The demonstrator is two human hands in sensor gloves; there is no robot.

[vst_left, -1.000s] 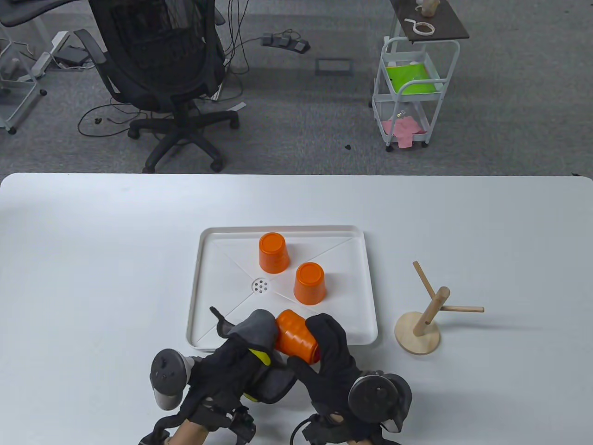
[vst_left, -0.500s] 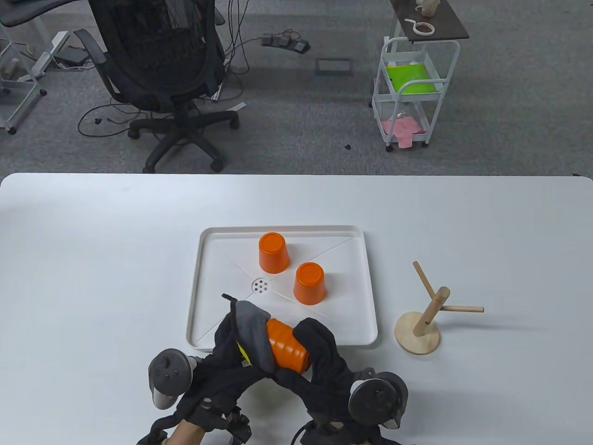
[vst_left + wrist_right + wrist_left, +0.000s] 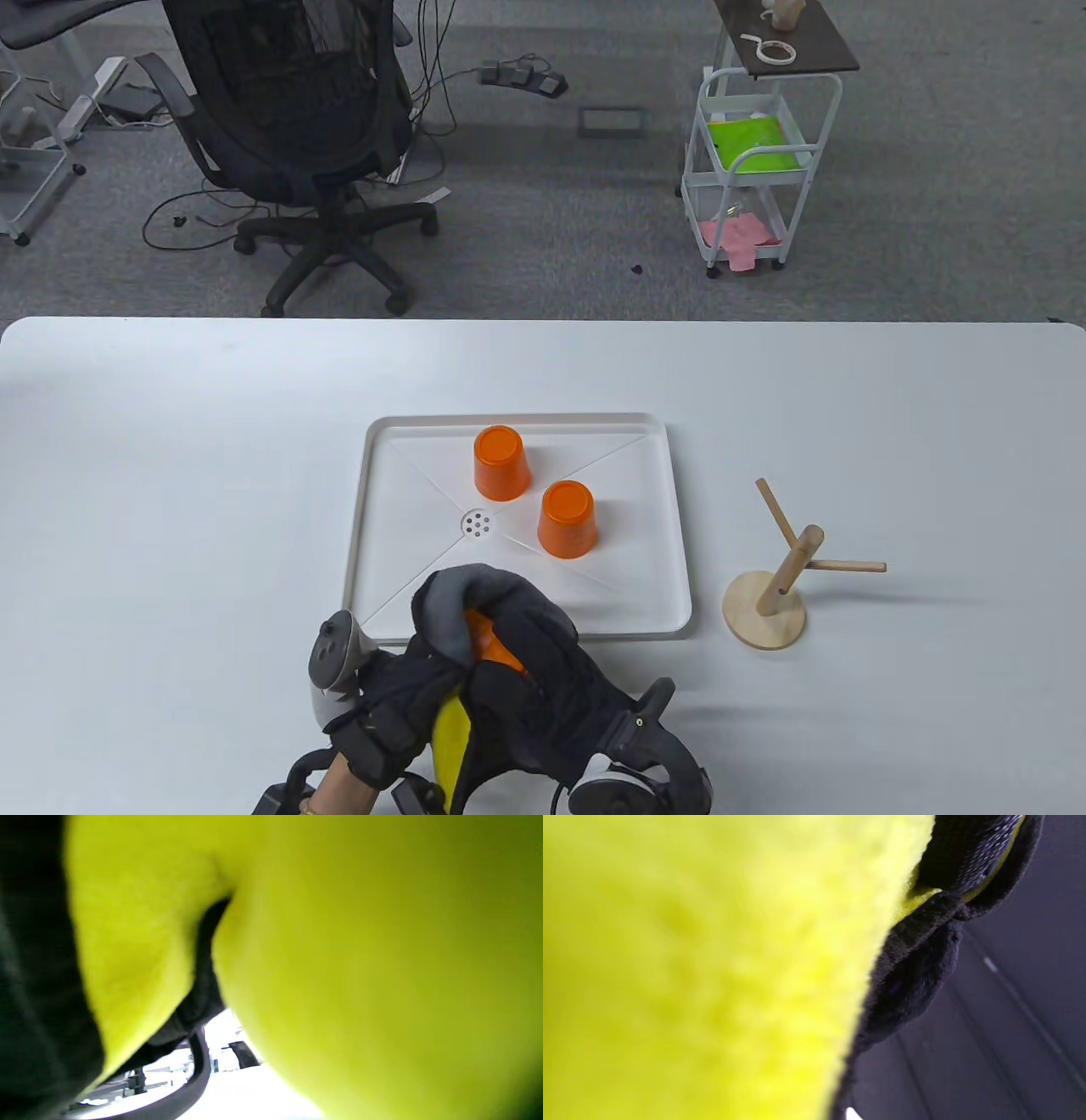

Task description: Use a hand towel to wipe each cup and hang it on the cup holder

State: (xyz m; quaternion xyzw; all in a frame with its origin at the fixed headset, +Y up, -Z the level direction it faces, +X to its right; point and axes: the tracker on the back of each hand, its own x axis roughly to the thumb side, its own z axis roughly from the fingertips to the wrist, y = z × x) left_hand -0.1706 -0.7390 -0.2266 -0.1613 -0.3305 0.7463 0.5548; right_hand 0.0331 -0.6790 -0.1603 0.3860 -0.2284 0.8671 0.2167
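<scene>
Only a sliver of an orange cup (image 3: 487,647) shows between my hands, just in front of the tray's near edge. My right hand (image 3: 536,652) curls over it from above. My left hand (image 3: 392,706) holds the towel (image 3: 448,601), grey outside and yellow inside, wrapped against the cup's left side. Two more orange cups (image 3: 501,463) (image 3: 567,519) stand upside down on the white tray (image 3: 517,418). The wooden cup holder (image 3: 766,609) stands to the tray's right with bare pegs. The yellow towel (image 3: 712,963) (image 3: 360,963) fills both wrist views.
The tray has a small drain (image 3: 478,524) in its middle. Beyond the table's far edge stand a black office chair (image 3: 288,127) and a white trolley (image 3: 751,161) on the carpet.
Both hands drew back toward the table's front edge and turned. The towel and my right hand now cover nearly all of the cup, which showed plainly before.
</scene>
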